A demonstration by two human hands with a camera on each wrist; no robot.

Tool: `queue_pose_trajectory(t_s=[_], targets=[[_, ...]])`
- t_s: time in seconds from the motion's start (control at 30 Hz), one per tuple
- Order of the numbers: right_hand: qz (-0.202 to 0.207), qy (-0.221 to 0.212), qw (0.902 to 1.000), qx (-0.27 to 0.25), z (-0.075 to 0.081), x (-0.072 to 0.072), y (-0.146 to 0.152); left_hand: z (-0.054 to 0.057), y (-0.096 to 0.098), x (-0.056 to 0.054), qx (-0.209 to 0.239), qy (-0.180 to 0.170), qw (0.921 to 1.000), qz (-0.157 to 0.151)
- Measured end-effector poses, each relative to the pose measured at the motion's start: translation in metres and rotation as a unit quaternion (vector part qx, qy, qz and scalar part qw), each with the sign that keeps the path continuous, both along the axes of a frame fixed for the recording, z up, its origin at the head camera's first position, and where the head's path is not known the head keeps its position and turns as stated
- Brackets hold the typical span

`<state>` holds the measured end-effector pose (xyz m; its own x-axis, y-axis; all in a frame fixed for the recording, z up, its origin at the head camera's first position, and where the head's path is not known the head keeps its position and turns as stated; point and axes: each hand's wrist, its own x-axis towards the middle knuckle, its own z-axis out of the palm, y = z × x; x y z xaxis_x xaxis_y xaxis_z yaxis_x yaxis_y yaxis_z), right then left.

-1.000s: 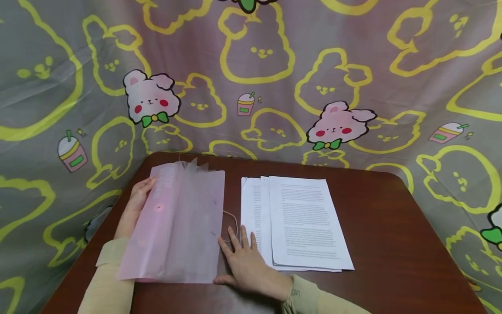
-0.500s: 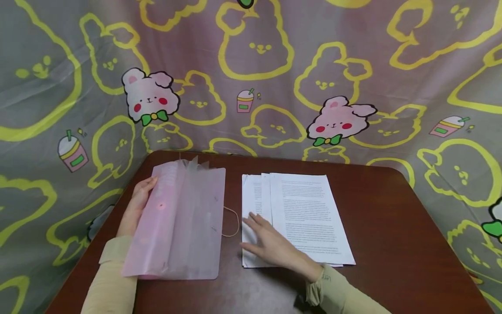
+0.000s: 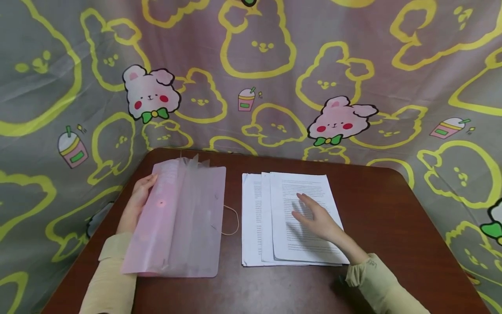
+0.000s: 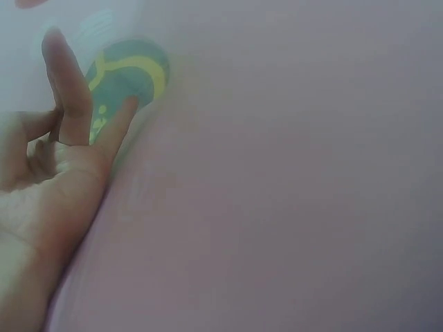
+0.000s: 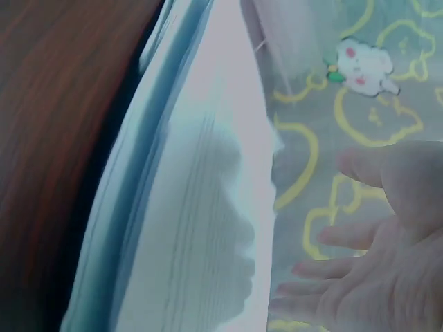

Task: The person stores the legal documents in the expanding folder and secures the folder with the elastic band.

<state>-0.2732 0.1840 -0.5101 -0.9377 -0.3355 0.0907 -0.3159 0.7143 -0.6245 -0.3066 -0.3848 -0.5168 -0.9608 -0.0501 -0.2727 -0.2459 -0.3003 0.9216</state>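
At the left edge of a translucent pink file folder, my left hand holds the raised cover, with part of the hand hidden behind it. In the left wrist view this hand has two fingers extended along the plastic and the others bent. Clear inner sleeves fan out at the folder's top. My right hand hovers with spread fingers over the top sheet of a stack of printed papers. The right wrist view shows the hand apart from the paper, its shadow falling on the sheet.
A thin elastic cord loops from the folder's right side towards the papers. The brown wooden table has rounded far corners. A cartoon-printed curtain hangs close behind and along the sides.
My right hand has lifted from beside the folder's right edge and moved right, over the papers. My left hand and the folder have stayed nearly in place.
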Motion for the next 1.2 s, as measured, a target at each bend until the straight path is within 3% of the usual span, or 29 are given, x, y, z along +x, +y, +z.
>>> queue_pose_trajectory(t_s=[0.1,0.2,0.3,0.4,0.47,0.6,0.87,1.1,1.2], targets=[[-0.008,0.018,0.9995,0.023,-0.037,-0.02,0.022,-0.001,-0.001,0.002,0.02,-0.024,0.9995,-0.003],[-0.009,0.018,0.9991,0.036,-0.057,-0.031,0.036,-0.005,0.0,-0.002,0.019,0.016,0.9996,-0.008],[-0.01,0.024,0.9988,0.042,-0.065,-0.034,0.044,-0.011,0.002,-0.007,0.011,0.072,0.9973,-0.008],[-0.019,0.029,0.9985,0.042,-0.065,-0.031,0.047,-0.016,0.004,-0.012,0.005,0.118,0.993,-0.004],[-0.025,0.036,0.998,0.045,-0.064,-0.028,0.049,-0.017,0.004,-0.012,0.002,0.127,0.9919,-0.002],[-0.027,0.034,0.9976,0.054,-0.065,-0.026,0.053,-0.018,0.005,-0.013,-0.003,0.132,0.9913,-0.001],[-0.049,0.037,0.9965,0.056,-0.066,-0.033,0.077,-0.019,0.006,-0.012,0.029,0.132,0.9907,-0.009],[-0.082,-0.012,0.9951,0.054,-0.046,-0.029,0.086,-0.018,0.005,-0.011,0.034,0.142,0.9891,-0.017],[-0.096,-0.042,0.993,0.055,-0.031,-0.024,0.085,-0.017,0.005,-0.011,0.034,0.142,0.9891,-0.015]])
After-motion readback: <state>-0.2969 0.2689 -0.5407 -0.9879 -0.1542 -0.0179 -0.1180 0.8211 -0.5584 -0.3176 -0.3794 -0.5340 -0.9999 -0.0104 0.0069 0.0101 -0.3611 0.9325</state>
